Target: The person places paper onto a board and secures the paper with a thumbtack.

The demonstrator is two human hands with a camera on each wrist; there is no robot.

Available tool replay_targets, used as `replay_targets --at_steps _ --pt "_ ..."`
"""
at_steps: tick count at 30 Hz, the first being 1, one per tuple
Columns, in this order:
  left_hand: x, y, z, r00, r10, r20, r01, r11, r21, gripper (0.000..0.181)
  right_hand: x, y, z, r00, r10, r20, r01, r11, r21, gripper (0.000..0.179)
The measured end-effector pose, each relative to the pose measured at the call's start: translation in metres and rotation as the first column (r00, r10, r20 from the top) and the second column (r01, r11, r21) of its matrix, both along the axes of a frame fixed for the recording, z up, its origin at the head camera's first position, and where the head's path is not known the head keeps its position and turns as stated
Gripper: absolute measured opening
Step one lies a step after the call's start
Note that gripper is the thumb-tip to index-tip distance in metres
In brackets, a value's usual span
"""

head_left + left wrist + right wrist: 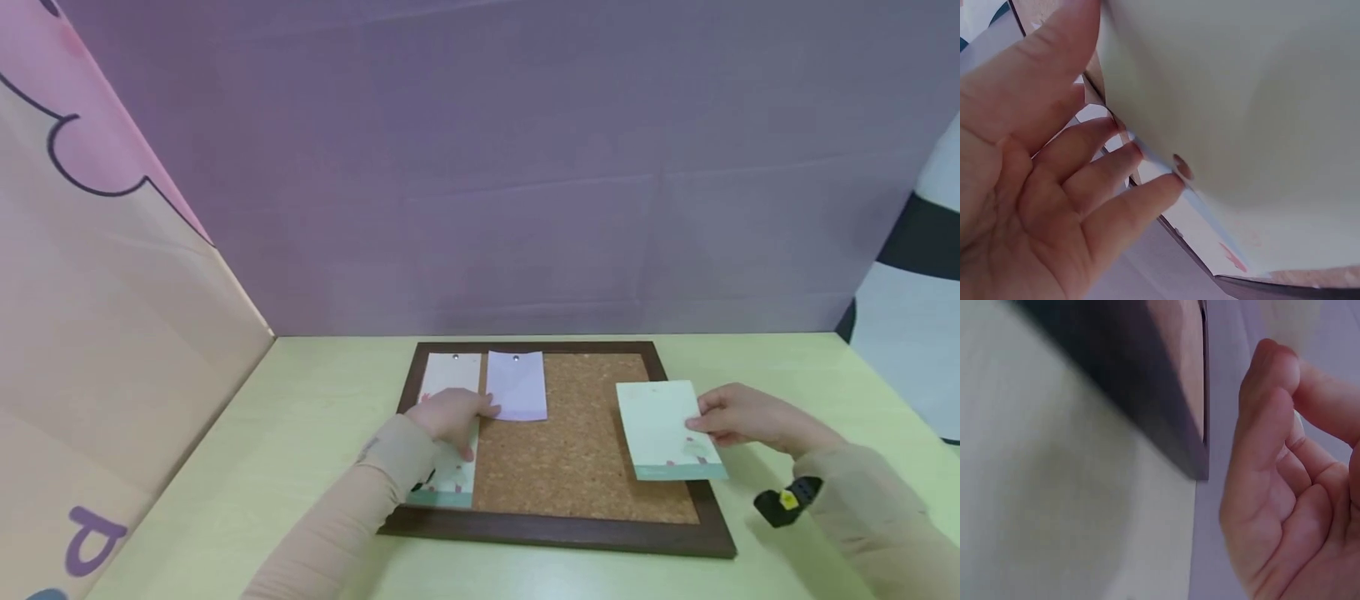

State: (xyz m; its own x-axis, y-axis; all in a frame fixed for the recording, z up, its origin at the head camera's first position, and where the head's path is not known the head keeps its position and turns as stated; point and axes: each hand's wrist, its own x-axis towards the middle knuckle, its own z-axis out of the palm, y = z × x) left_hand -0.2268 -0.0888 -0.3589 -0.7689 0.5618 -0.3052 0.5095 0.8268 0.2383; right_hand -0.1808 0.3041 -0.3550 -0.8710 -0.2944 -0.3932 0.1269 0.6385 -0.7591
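Observation:
My right hand (738, 417) pinches the right edge of a pale green notepaper sheet (656, 421) between thumb and fingers, holding it over the right part of the corkboard (562, 467). In the right wrist view the thumb (1329, 403) meets the curled fingers. My left hand (446, 414) is over the board's left side, fingers spread, beside a lavender sheet (517, 387). Under it lies another pale green sheet (450, 479). The left wrist view shows the fingertips (1169, 184) at that sheet's edge, close to a small round spot. A white sheet (461, 371) is partly covered by this hand.
The corkboard's dark brown frame (555, 529) lies on a pale table (300, 442). Small pins show at the tops of the white and lavender sheets. A purple backdrop (487, 183) stands behind, with a printed panel (112, 333) at left.

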Motion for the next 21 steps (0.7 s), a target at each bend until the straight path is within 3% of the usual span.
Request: replay_targets --at_steps 4,9,15,21 --pt "-0.001 -0.001 -0.001 1.000 -0.025 -0.012 0.025 1.000 0.019 0.075 -0.007 -0.022 0.006 1.000 0.015 -0.015 -0.015 1.000 -0.001 0.028" --pt "-0.001 0.000 -0.002 1.000 -0.012 -0.020 0.012 1.000 0.017 0.075 -0.015 -0.049 0.012 0.999 0.023 -0.040 -0.023 1.000 0.007 0.030" --pt "-0.003 0.001 -0.005 0.999 -0.011 -0.037 0.012 1.000 0.026 0.073 -0.025 -0.083 0.010 0.998 0.027 -0.049 -0.025 0.999 0.038 0.031" --pt "-0.002 0.004 -0.005 1.000 -0.009 -0.028 0.010 0.999 0.035 0.073 -0.025 -0.103 0.009 0.998 0.043 -0.045 -0.042 0.999 0.035 0.031"
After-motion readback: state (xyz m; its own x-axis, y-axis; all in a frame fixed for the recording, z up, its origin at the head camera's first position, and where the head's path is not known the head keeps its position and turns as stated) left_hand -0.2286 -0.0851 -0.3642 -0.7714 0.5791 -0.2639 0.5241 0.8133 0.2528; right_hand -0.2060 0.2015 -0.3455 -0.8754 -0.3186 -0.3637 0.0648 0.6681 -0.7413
